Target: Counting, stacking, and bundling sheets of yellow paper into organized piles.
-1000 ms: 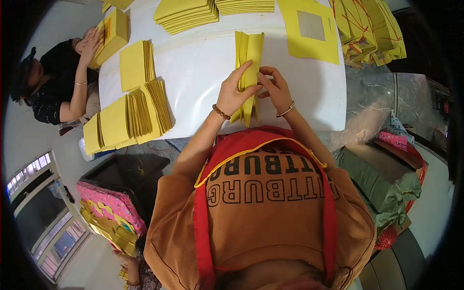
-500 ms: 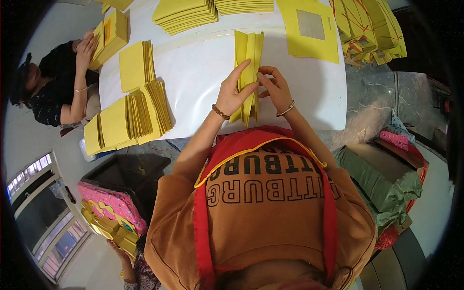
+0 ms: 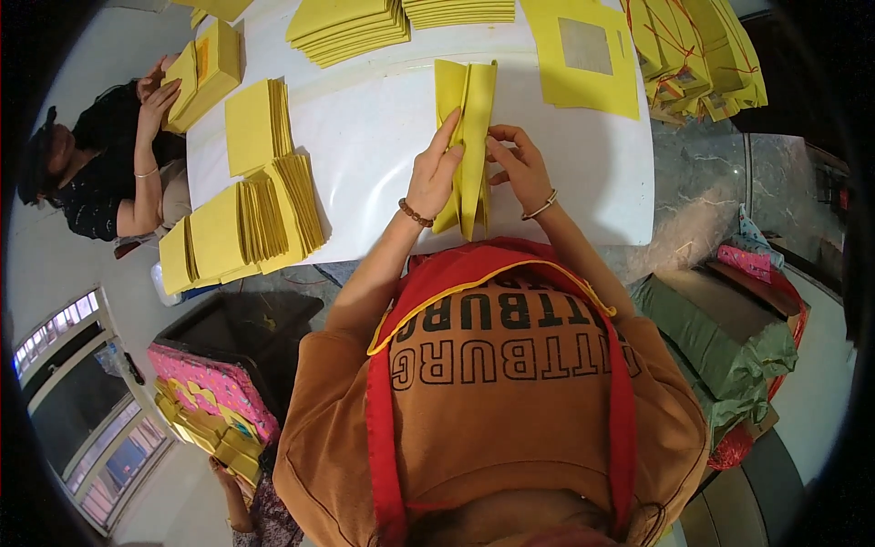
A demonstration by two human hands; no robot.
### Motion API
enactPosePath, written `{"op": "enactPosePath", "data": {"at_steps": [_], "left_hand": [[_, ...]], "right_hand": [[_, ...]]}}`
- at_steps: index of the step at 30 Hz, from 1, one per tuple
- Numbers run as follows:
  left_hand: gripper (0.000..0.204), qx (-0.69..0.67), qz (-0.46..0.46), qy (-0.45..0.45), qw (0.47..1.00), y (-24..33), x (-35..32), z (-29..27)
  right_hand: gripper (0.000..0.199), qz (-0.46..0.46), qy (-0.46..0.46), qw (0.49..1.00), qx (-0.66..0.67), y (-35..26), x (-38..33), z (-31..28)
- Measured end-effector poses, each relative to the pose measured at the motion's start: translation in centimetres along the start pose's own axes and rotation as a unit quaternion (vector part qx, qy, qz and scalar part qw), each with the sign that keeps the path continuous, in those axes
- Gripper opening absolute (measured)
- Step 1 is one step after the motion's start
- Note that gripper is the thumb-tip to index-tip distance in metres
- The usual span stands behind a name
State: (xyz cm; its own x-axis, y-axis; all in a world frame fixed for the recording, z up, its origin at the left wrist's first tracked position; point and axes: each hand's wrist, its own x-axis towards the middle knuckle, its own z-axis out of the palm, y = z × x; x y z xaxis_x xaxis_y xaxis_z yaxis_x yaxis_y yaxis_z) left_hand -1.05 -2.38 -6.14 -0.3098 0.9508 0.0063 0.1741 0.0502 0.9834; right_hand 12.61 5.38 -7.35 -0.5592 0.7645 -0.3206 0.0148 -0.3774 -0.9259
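Note:
A yellow folded sheet (image 3: 478,128), long and creased lengthwise, is held on edge over the white table in front of me. My left hand (image 3: 437,173) grips its left side, with the index finger pointing up along the fold and the thumb against a flap. At the right edge, my right hand (image 3: 521,171) pinches the sheet with bent fingers; its fingertips are partly hidden behind the fold. The sheet's flaps stand slightly apart at the top and bottom.
Yellow folded stacks (image 3: 260,128) line the white table's (image 3: 365,118) left side; more stacks (image 3: 351,32) lie at the back. A flat yellow sheet with a grey window (image 3: 588,50) lies right. Tied yellow bundles (image 3: 697,59) stand beyond. Co-workers handle yellow pieces at left and lower left.
My left thumb has drawn back from across the fold to its left side. The sheet's left flap has opened wider. My right hand has barely moved.

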Motion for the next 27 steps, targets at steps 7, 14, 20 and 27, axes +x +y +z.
{"op": "enactPosePath", "data": {"at_steps": [7,14,20,27], "left_hand": [[0.044,-0.091,-0.047,0.041,0.994,-1.0,-0.1,-0.1],[0.039,-0.128,-0.048,0.068,0.988,-1.5,-0.1,-0.3],[0.048,-0.079,0.031,0.145,0.986,-0.7,0.1,0.6],[0.052,-0.064,-0.060,0.034,0.996,0.0,0.1,-0.3]], "right_hand": [[0.034,-0.005,0.000,1.000,-0.017,-0.1,0.0,0.1],[0.035,-0.010,-0.007,1.000,-0.010,-0.5,-0.2,0.4],[0.036,-0.007,-0.005,1.000,0.010,-0.5,-0.3,0.4],[0.037,-0.015,-0.002,1.000,-0.008,-0.6,-0.3,0.4]]}}
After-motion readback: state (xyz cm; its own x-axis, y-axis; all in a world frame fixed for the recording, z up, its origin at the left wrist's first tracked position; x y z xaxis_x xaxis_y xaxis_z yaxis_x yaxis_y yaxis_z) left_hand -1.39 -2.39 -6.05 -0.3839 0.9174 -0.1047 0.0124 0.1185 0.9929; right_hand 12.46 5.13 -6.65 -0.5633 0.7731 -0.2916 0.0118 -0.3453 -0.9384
